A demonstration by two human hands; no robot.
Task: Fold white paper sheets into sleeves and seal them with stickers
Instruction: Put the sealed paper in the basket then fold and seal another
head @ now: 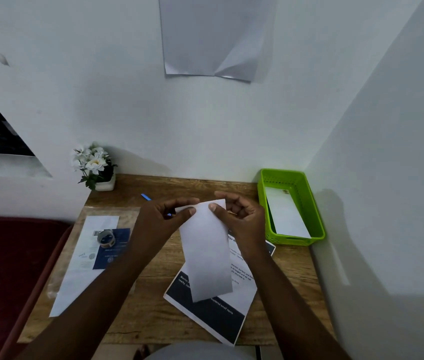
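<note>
A folded white paper sheet (pixel 205 252) is pinched at its top edge by the left hand (pixel 165 219) and right hand (pixel 240 220), seemingly lifted above the wooden table (pixel 153 313).

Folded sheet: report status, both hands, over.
Left hand and right hand pinch folded sheet at its top edge, above the desk. No sticker visible on it. One sleeve in green basket. Nothing blocking.

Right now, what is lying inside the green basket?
Inside the green basket lies a white folded paper, leaning on the left wall. Whether more sheets lie beneath it cannot be seen; it covers most of the floor.
</note>
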